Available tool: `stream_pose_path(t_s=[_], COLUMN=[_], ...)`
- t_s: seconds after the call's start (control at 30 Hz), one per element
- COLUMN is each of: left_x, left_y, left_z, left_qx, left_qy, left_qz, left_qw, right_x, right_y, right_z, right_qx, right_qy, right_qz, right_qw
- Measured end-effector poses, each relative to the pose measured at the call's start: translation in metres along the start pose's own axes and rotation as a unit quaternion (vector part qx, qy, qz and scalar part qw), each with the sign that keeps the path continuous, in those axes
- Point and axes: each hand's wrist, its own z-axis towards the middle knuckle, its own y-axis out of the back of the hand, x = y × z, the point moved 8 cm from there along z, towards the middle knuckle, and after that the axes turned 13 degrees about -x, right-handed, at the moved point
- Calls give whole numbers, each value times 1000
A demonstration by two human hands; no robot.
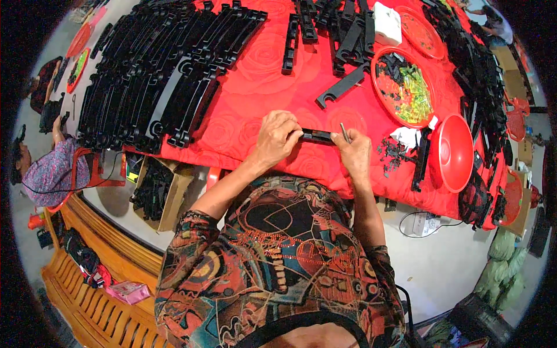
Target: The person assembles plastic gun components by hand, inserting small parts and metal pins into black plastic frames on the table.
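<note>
Between my hands lies a long black plastic part [317, 136], held level just above or on the red tablecloth [255, 87]. My left hand [278, 134] pinches its left end with the fingers curled. At the right end, my right hand [354, 149] grips the part with thumb and fingers. A thin grey metal rod, perhaps a tool [344, 132], sticks up between the fingers of that same hand. Small black bits [394, 156] are scattered on the cloth to the right of my right hand.
Rows of black plastic parts [139, 75] cover the table's left; loose ones [342, 90] lie ahead. A red basin [406, 119] holds yellow-green and black small pieces; an overturned-looking red bowl [452, 153] sits nearer. A white block [387, 24] stands behind. Another person [55, 171] sits at left.
</note>
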Motion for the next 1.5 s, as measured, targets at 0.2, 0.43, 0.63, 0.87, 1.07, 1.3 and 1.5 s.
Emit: stream_pose_path(t_s=[0.2,0.43,0.63,0.87,1.07,1.3,1.5], left_x=[8,12,10,-2,-13,-8,-13], left_y=[-7,-11,-10,-8,-23,-29,-28], left_z=[-5,-7,-6,-2,-8,-9,-4], left_qx=[0,5,8,31,120,125,159], left_qy=[27,40,40,-27,-166,-215,-236], left_qz=[-36,-41,-40,-28,-3,19,28], left_qw=[999,998,998,999,979,968,958], right_x=[12,7,12,13,13,12,10], right_y=[-5,-13,-15,-16,-17,-18,-21], right_z=[-4,1,1,-3,-4,-6,-7], right_qx=[-1,2,-18,-41,-37,-22,-9], right_qy=[9,17,29,53,58,60,64], right_qz=[-6,-59,-98,-129,-134,-124,-124], right_qw=[1000,998,995,989,989,990,990])
